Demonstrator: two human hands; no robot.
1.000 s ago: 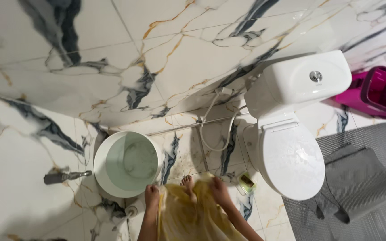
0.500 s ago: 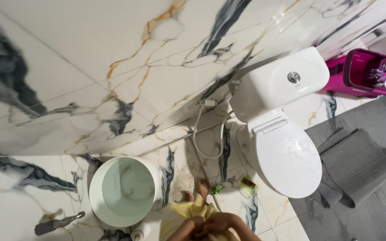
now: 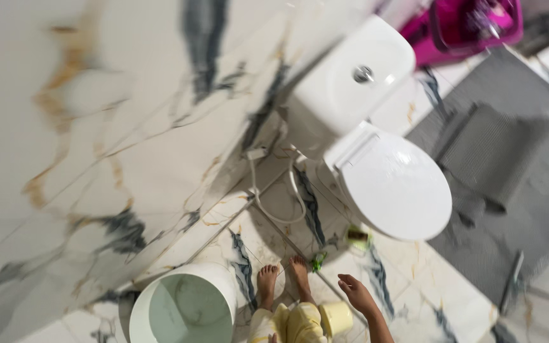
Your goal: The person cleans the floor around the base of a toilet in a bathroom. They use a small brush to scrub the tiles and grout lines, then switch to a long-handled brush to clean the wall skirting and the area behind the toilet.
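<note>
Low in the frame I see my right hand [image 3: 355, 293], fingers apart and holding nothing, hanging just right of a small pale yellow cup [image 3: 337, 317] at the bottom centre. My left hand is out of view. A white bucket [image 3: 182, 306] stands lower left, a closed toilet [image 3: 389, 181] upper right.

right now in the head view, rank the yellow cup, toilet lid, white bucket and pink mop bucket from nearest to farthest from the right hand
1. Yellow cup, just left of the open right hand.
2. Toilet lid, up and right.
3. White bucket, far left; close to the lid's rank, slightly farther.
4. Pink mop bucket, top right corner.
</note>
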